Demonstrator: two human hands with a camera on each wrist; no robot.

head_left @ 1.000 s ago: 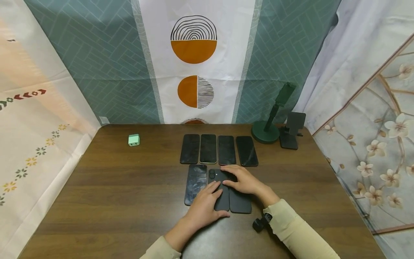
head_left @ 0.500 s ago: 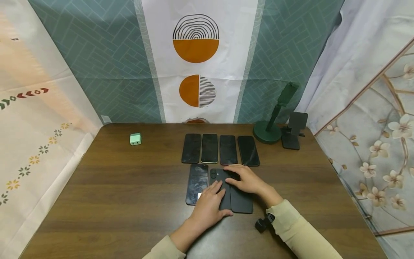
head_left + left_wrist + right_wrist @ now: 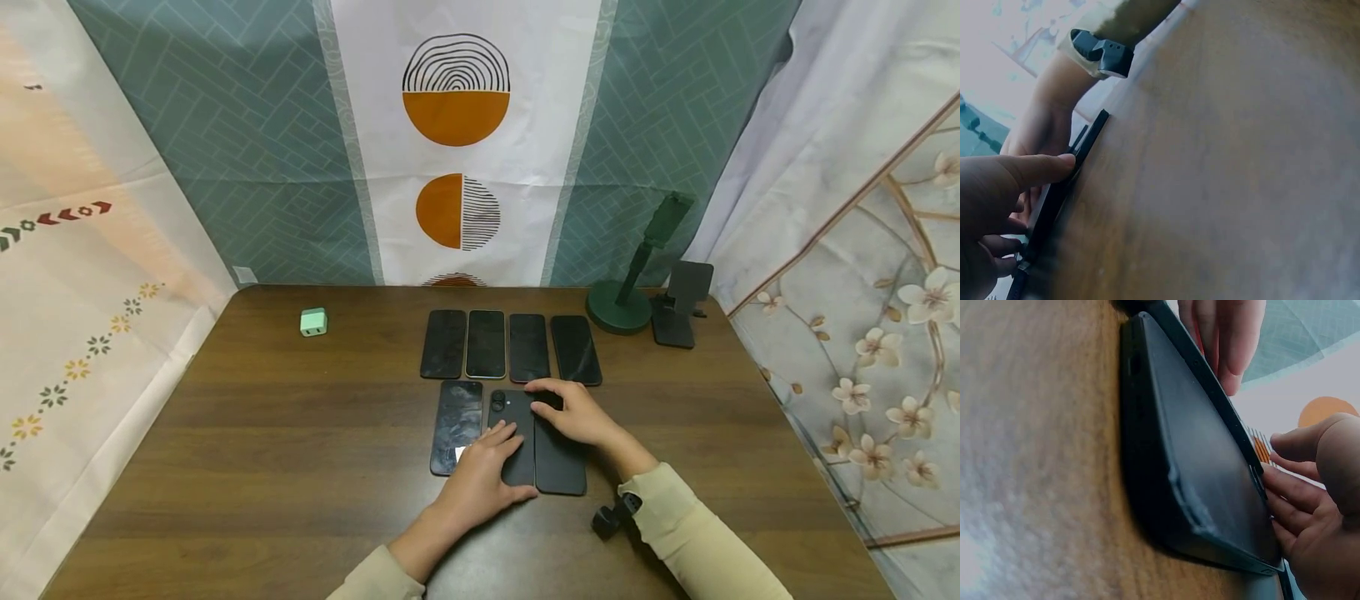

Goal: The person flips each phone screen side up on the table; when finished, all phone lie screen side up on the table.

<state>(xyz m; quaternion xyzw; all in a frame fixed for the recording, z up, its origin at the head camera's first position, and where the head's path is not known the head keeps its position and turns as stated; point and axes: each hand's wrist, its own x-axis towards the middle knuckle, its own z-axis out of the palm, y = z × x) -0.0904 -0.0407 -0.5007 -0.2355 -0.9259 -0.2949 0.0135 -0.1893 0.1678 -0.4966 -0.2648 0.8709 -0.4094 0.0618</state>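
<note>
A black smartphone (image 3: 521, 412) lies back-up on the table, camera at its top left. My left hand (image 3: 480, 479) grips it, fingers spread over its back and left side, thumb at the bottom edge; the left wrist view shows that thumb (image 3: 1054, 165) on the edge. With thumb and fingers my right hand (image 3: 573, 412) holds its upper right corner. Beside it on the right lies another dark phone (image 3: 560, 467), its top under my right hand. In the right wrist view the gripped phone's edge (image 3: 1219, 397) stands slightly higher than this neighbour. To the left is a smudged phone (image 3: 456, 417).
Behind runs a row of several dark phones (image 3: 486, 344). A green stand lamp (image 3: 618, 307) and a black phone stand (image 3: 678, 308) are at the back right. A mint charger plug (image 3: 313, 322) sits back left. A wrist camera (image 3: 617, 515) hangs by my right sleeve.
The gripped phone has shifted slightly right and straightened, widening its gap from the left phone. My right hand has moved slightly right along with it; the other phones stay put.
</note>
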